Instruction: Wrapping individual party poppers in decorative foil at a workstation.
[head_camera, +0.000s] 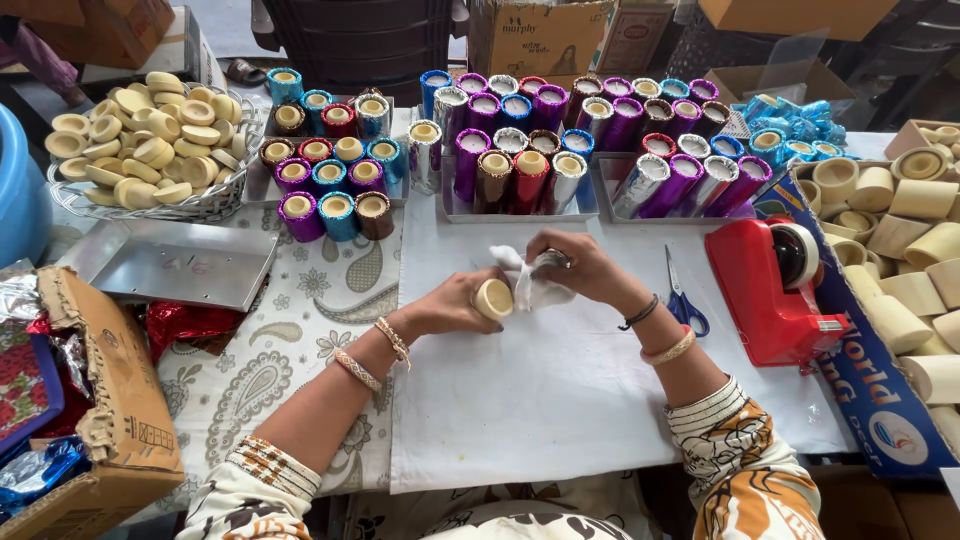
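Patterned sleeves (740, 470) fill the near edge; left hand (450, 305) curls round a bare tan roll (493, 298) at table centre; right hand (585, 265) pinches silver foil (525, 280) against it; wrapping looks barely begun. At twelve o'clock, foil-wrapped rolls (520, 150) crowd trays, plenty done; at three and ten o'clock, bare rolls (900, 260) wait, so much remains. White sheet (560, 400) lies open toward six; scissors (682, 295) and red tape dispenser (770, 285) hem three o'clock.
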